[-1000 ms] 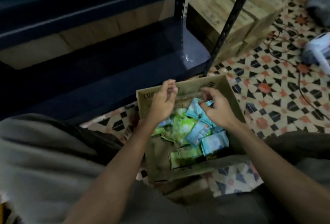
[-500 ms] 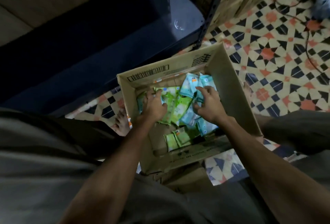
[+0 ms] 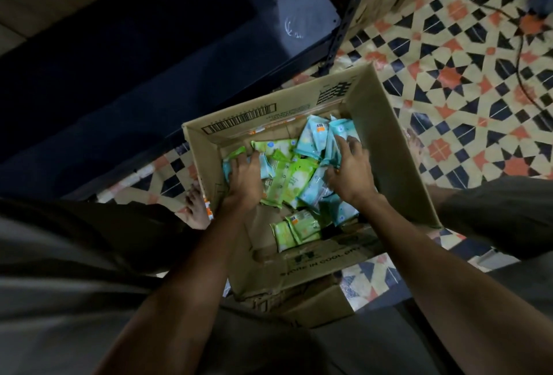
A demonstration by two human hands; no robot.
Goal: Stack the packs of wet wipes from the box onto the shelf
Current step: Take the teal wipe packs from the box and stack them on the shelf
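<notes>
Both hands are now deep inside the open brown cardboard box [image 3: 389,147], whereas a second ago they were up at its far rim and half a second ago only just reaching the contents. The left hand [image 3: 244,178] lies on the left side of the heap of green and light-blue wet wipe packs [image 3: 287,177], fingers curled down over a blue pack at the box's left wall; whether it truly grips that pack cannot be told. The right hand [image 3: 351,172] curls round a bunch of light-blue packs [image 3: 339,132] near the far right corner. Two green packs [image 3: 294,229] lie apart near the nearer wall. The dark metal shelf [image 3: 149,75] stands just beyond the box on the patterned tiled floor [image 3: 449,69], nearer in view than before.
</notes>
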